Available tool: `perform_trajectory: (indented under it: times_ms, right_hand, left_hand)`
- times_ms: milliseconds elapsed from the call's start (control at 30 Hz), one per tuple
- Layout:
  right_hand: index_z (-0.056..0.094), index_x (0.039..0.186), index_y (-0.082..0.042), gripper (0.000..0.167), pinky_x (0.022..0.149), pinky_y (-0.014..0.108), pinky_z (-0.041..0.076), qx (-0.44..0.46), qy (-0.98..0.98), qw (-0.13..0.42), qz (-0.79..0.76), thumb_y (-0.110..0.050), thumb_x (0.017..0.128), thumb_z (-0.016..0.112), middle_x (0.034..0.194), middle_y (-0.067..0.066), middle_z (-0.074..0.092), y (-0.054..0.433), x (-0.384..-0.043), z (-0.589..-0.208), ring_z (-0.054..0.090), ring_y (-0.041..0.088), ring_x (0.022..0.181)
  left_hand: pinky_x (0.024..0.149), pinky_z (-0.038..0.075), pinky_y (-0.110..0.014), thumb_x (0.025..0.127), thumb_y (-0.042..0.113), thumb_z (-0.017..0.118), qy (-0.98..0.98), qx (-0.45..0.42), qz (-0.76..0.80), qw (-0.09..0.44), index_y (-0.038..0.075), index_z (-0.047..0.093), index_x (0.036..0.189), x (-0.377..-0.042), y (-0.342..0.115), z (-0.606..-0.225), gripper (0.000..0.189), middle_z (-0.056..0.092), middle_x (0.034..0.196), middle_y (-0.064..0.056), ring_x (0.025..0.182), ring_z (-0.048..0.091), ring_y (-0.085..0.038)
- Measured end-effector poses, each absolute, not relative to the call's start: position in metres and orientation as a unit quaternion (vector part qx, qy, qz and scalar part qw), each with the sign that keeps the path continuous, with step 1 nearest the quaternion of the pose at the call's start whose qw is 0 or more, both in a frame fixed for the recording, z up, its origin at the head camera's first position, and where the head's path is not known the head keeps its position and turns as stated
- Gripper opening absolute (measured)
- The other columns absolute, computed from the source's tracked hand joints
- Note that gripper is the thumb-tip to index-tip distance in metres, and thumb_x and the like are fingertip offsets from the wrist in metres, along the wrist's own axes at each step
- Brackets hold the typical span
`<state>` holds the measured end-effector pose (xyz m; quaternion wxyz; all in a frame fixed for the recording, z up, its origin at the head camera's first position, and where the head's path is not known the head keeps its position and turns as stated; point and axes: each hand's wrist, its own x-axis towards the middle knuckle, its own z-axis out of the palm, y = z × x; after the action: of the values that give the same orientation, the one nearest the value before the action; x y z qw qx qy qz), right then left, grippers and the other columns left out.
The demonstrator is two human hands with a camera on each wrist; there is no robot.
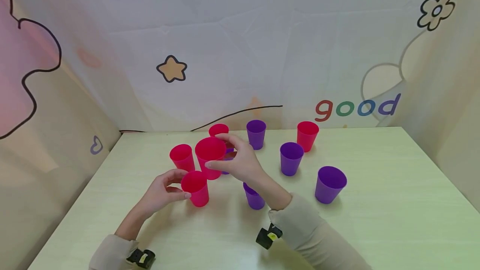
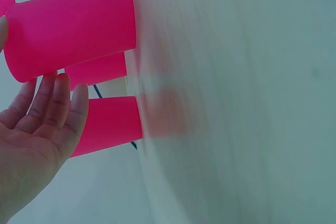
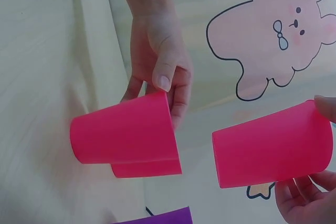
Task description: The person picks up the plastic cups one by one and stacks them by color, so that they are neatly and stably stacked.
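My right hand (image 1: 241, 157) holds a pink cup (image 1: 210, 157) up off the table, thumb on the near side and fingers on the far side. In the right wrist view this raised cup (image 3: 270, 148) is tilted, its base apart from the other cups. Lower and to the left, my left hand (image 1: 163, 191) has thumb and fingers at the sides of another pink cup (image 1: 196, 188), which stands upright on the table. That cup (image 2: 73, 32) lies between thumb and fingers in the left wrist view. Just behind it stands a third pink cup (image 1: 182, 157).
More pink cups stand at the back, one (image 1: 218, 129) partly behind the raised cup, another (image 1: 307, 136) to the right. Several purple cups are spread over the pale table (image 1: 378, 203), including one (image 1: 254, 197) beside my right forearm and one (image 1: 330, 184) farther right. A printed cloth (image 1: 240, 61) hangs behind.
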<state>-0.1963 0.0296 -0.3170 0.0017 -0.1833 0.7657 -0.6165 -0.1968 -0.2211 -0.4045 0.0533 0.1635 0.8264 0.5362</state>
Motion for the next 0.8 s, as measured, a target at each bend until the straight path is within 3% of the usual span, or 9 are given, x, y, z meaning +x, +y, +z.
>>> perform_trajectory:
  times_ms: [333, 800]
  right_hand:
    - [0.048, 0.128, -0.008, 0.063, 0.07, 0.027, 0.051, -0.194, 0.762, 0.008, -0.618, -0.019, 0.073, 0.076, 0.112, 0.007, 0.056, 0.014, -0.195, -0.324, 0.057, 0.024, 0.094]
    - [0.048, 0.127, -0.012, 0.065, 0.07, 0.025, 0.05, -0.194, 0.771, 0.015, -0.607, -0.022, 0.07, 0.078, 0.113, 0.001, 0.054, -0.004, -0.195, -0.338, 0.054, 0.019, 0.093]
  left_hand:
    - [0.075, 0.051, -0.028, 0.073, 0.014, 0.076, 0.828, 0.162, 0.534, 0.055, 0.004, 0.05, 0.119, -0.196, -0.22, -0.403, 0.054, 0.054, 0.114, -0.014, 0.099, 0.053, -0.032]
    - [0.076, 0.05, -0.028, 0.073, 0.01, 0.076, 0.827, 0.165, 0.535, 0.053, 0.002, 0.049, 0.121, -0.194, -0.219, -0.399, 0.055, 0.054, 0.114, -0.016, 0.102, 0.052, -0.031]
